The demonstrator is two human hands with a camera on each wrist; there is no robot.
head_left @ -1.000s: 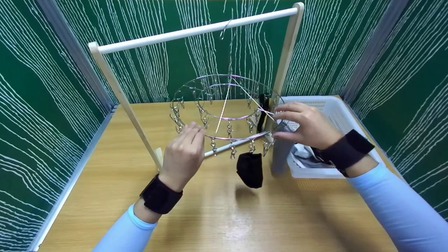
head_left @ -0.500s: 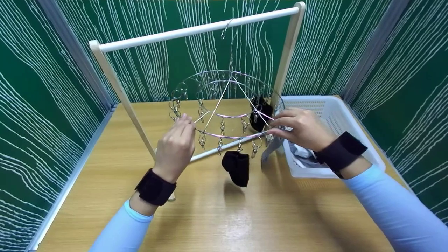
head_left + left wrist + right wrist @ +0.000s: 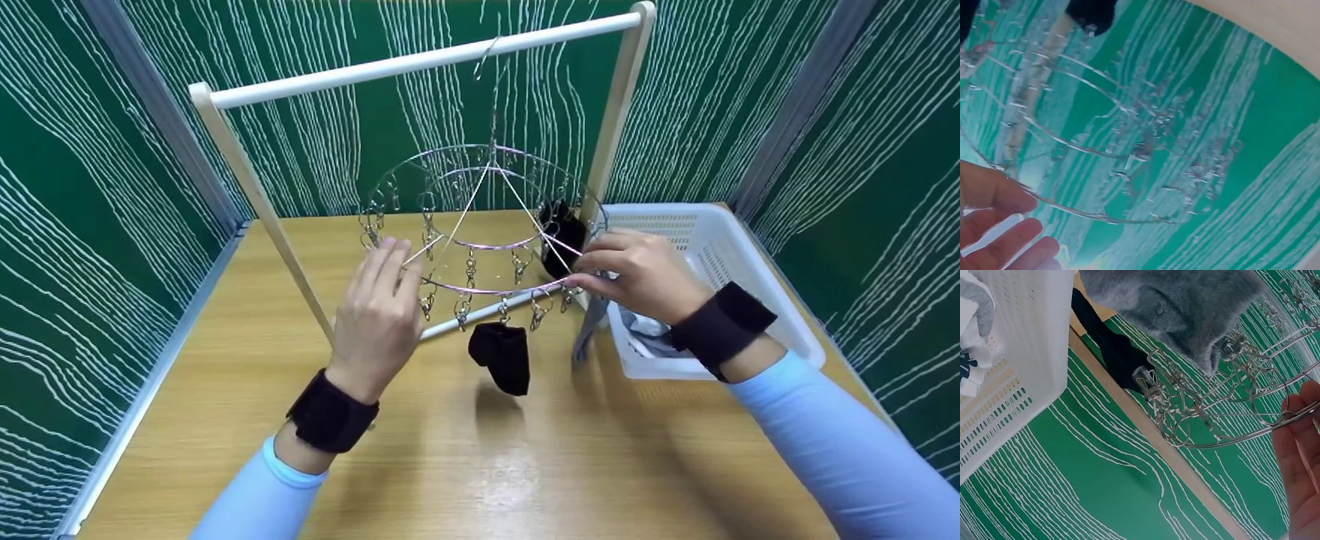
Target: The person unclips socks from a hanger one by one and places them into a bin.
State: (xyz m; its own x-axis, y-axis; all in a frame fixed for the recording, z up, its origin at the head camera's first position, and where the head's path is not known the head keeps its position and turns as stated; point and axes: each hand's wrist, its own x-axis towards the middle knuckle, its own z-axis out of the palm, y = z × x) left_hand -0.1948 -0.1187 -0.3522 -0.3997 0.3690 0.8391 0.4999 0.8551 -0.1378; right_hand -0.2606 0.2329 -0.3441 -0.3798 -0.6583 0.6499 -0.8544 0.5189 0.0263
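Hanger rim (image 3: 496, 292) | right fingers (image 3: 601, 259): pinching its right side | left fingers (image 3: 381, 271): extended, unclenched, at its left, contact unclear

The head view looks forward and down from above, set back enough to span left hand (image 3: 377, 311), right hand (image 3: 645, 274) and clip hanger (image 3: 495, 247); the left wrist view faces the hanger close up, rolled nearly upside down; the right wrist view, likewise inverted and near, shares the white basket (image 3: 690, 367) with the head view.
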